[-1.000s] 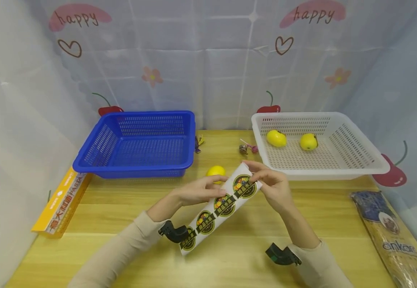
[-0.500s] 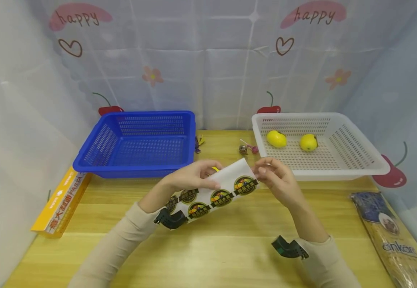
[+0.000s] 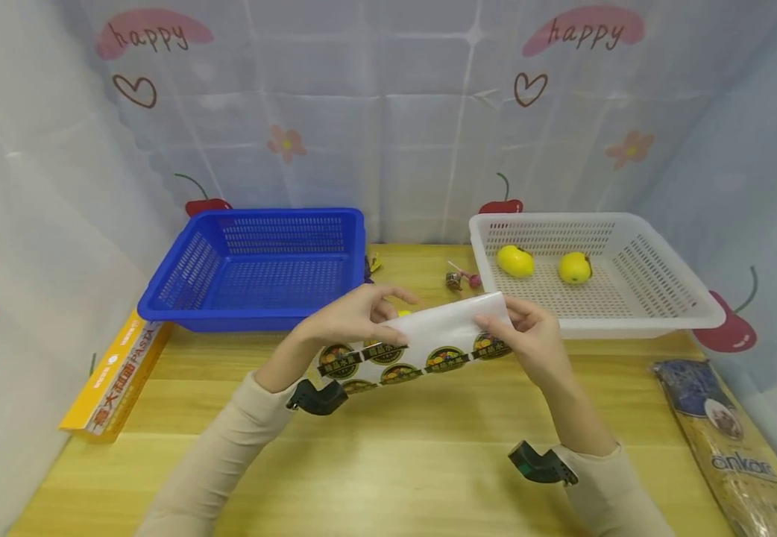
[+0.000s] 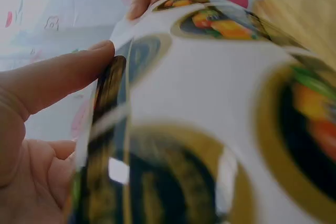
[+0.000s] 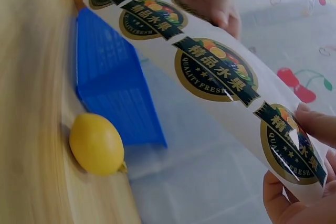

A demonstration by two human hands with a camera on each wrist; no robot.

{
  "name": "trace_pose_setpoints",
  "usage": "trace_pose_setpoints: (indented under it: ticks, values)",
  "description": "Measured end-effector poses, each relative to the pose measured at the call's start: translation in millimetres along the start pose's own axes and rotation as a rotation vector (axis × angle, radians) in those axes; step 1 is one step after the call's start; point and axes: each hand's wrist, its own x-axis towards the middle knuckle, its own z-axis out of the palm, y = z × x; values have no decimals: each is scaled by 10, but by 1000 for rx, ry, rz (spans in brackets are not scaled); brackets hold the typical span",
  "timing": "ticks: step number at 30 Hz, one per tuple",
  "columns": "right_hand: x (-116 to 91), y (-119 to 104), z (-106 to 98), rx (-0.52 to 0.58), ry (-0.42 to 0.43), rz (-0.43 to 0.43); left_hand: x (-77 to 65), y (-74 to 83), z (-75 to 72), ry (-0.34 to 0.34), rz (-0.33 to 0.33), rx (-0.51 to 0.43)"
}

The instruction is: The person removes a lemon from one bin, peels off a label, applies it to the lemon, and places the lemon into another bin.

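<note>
A white sheet of round fruit stickers (image 3: 447,356), black and gold with fruit pictures, is bent over and held above the table. My left hand (image 3: 348,319) pinches its upper edge toward the left end, thumb on the near side. At the right end my right hand (image 3: 531,335) holds the sheet between thumb and fingers. The right wrist view has both hands on the curved sticker sheet (image 5: 210,72). Behind and below it a yellow lemon-like fruit (image 5: 97,144) lies on the table, mostly hidden by the sheet in the head view.
A blue basket (image 3: 254,323) stands at the back left, and a white basket (image 3: 603,325) with two yellow fruits (image 3: 514,261) at the back right. Lollipops (image 3: 464,277) lie between them. A pasta box (image 3: 113,380) is far left, a pasta bag (image 3: 731,447) far right.
The sticker sheet has swung from a steep slant to nearly level and is now bent over at the top. My right hand shifted right and regripped the end; my left hand rose slightly.
</note>
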Motion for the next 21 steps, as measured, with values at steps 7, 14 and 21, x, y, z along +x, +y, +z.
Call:
trace_pose_setpoints:
  ticks: [7,14,21]
  values:
    - [-35,-22,-175,-35,125,-50,-84,-60,-141,-2,44,43]
    - [-31,-16,7,-584,402,-489,-59,-118,-75,-75,130,-4]
    - [-72,-125,395,-672,521,-899,-44,-103,35,-184,111,-48]
